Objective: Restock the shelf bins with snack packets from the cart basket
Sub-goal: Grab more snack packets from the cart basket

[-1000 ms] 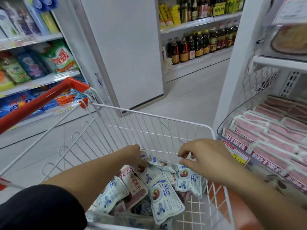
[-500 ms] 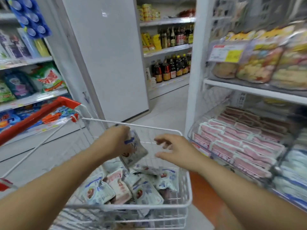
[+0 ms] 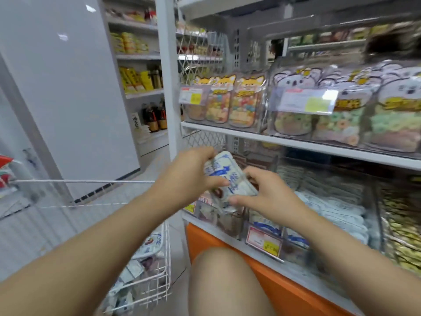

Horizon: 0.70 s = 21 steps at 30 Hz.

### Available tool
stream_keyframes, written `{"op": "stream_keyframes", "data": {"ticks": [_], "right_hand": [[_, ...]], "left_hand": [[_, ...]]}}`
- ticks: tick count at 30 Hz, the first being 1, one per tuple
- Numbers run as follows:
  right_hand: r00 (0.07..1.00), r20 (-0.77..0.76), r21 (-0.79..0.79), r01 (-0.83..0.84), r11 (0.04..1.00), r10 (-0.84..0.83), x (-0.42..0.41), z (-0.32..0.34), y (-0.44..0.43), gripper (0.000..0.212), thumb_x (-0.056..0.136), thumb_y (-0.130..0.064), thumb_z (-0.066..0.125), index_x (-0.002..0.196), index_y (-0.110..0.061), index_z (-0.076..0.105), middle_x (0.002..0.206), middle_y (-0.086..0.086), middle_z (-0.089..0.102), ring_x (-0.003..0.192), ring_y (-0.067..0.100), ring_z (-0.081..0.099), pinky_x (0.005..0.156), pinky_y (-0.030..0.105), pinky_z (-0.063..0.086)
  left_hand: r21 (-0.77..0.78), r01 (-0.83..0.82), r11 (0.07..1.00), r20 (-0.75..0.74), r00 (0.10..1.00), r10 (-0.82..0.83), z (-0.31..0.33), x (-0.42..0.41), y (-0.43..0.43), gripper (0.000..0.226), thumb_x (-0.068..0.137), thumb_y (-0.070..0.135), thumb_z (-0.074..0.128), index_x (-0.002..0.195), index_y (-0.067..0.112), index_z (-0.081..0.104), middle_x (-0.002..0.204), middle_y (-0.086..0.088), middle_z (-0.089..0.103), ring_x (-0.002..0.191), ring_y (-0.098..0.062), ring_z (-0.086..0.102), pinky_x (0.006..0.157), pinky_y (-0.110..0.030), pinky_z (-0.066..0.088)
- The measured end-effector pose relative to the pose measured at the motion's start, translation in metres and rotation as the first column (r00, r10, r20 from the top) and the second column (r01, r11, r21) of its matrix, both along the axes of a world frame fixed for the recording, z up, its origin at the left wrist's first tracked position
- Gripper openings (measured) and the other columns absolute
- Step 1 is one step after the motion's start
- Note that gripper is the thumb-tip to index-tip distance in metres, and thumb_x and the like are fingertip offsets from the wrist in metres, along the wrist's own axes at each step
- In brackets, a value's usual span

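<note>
A white snack packet with blue print point(image 3: 224, 173) is held in the air in front of the lower shelf. My left hand point(image 3: 189, 176) grips its left side with the thumb across the front. My right hand point(image 3: 266, 195) pinches its lower right edge. Behind and below the packet are clear shelf bins point(image 3: 264, 241) with price tags, holding rows of white-and-blue and pink packets. The white wire cart basket point(image 3: 167, 265) sits at lower left with more such packets point(image 3: 151, 244) inside.
The upper shelf point(image 3: 296, 143) carries clear bins of animal-shaped snack bags. A white shelf upright point(image 3: 168, 87) stands left of them. An orange base panel point(image 3: 273, 283) runs below the bins. My knee point(image 3: 223, 281) is between cart and shelf. A grey pillar point(image 3: 75, 87) stands at left.
My left hand lifted a packet out of the cart and carried it right to the shelf; my right hand has taken hold of it too. The view swung from cart to shelf.
</note>
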State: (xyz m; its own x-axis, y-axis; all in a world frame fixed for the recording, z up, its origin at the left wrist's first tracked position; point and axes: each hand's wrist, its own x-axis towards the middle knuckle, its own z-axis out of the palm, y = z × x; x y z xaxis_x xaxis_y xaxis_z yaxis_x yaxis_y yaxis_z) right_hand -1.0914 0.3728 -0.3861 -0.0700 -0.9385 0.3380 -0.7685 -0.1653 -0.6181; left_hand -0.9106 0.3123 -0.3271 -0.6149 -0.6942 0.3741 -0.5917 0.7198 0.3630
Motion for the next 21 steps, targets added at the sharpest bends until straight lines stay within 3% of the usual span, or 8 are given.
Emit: {"op": "stream_keyframes", "data": {"ticks": [3,7,9,13,15,18,21], "right_hand": [[0.991,-0.094,0.031,0.096,0.995,-0.093,-0.03,0.004,0.018,0.031,0.075,-0.041,0.082,0.089,-0.027,0.058,0.086,-0.007,0.066,0.08,0.011,0.061,0.077,0.038,0.052],[0.969,-0.155,0.014,0.198,0.98,-0.193,-0.059,-0.002,0.037,0.034,0.077,-0.038,0.08,0.089,-0.02,0.054,0.08,0.007,0.063,0.073,0.024,0.057,0.071,0.042,0.048],[0.959,-0.185,0.012,0.222,0.975,-0.216,-0.072,-0.003,0.049,0.031,0.078,-0.039,0.08,0.087,-0.025,0.053,0.075,0.003,0.062,0.07,0.02,0.056,0.068,0.039,0.047],[0.952,-0.233,0.069,0.218,0.974,-0.197,-0.085,-0.008,0.068,0.035,0.079,-0.034,0.081,0.074,-0.035,0.046,0.065,-0.01,0.054,0.061,0.001,0.051,0.057,0.024,0.036],[0.974,-0.161,0.103,0.174,0.979,-0.156,-0.086,-0.013,0.073,0.033,0.08,-0.031,0.081,0.074,-0.036,0.049,0.062,-0.017,0.056,0.061,-0.008,0.053,0.055,0.017,0.037],[0.993,-0.038,0.074,0.113,0.991,-0.111,-0.079,-0.017,0.075,0.025,0.084,-0.029,0.078,0.081,-0.036,0.054,0.068,-0.028,0.062,0.065,-0.018,0.053,0.06,0.009,0.039],[0.988,0.028,0.01,0.152,0.988,-0.152,-0.067,-0.022,0.071,0.016,0.088,-0.034,0.073,0.095,-0.033,0.059,0.078,-0.018,0.063,0.065,-0.018,0.051,0.057,0.011,0.036]], "left_hand": [[-0.056,0.03,0.998,0.05,0.998,-0.027,-0.001,-0.036,0.015,0.032,0.084,0.038,0.076,0.088,0.021,0.048,0.077,0.006,0.053,0.073,-0.015,0.051,0.054,-0.027,0.034],[-0.234,0.095,0.968,0.127,0.99,-0.066,-0.011,-0.076,0.03,0.032,0.089,0.04,0.069,0.104,0.016,0.052,0.101,-0.001,0.054,0.095,-0.024,0.056,0.077,-0.04,0.048],[-0.25,0.079,0.965,0.1,0.993,-0.055,-0.016,-0.086,0.033,0.035,0.086,0.045,0.071,0.097,0.018,0.051,0.094,0.002,0.053,0.089,-0.022,0.055,0.075,-0.041,0.048],[0.104,0.16,0.982,-0.127,0.981,-0.147,-0.029,-0.092,0.026,0.03,0.082,0.036,0.078,0.074,0.023,0.053,0.063,0.008,0.052,0.057,-0.006,0.046,0.056,-0.03,0.035],[0.166,0.218,0.962,-0.166,0.967,-0.191,-0.037,-0.091,0.019,0.03,0.086,0.029,0.076,0.069,0.024,0.052,0.057,0.008,0.05,0.049,-0.003,0.043,0.051,-0.023,0.031],[0.185,0.193,0.964,-0.275,0.952,-0.137,-0.051,-0.088,0.01,0.025,0.09,0.023,0.072,0.076,0.011,0.055,0.059,0.004,0.048,0.052,-0.008,0.04,0.052,-0.025,0.031],[0.377,0.158,0.913,-0.446,0.894,0.029,-0.066,-0.085,-0.004,0.017,0.091,0.02,0.069,0.079,0.011,0.061,0.068,0.003,0.058,0.065,-0.016,0.055,0.061,-0.032,0.047]]}}
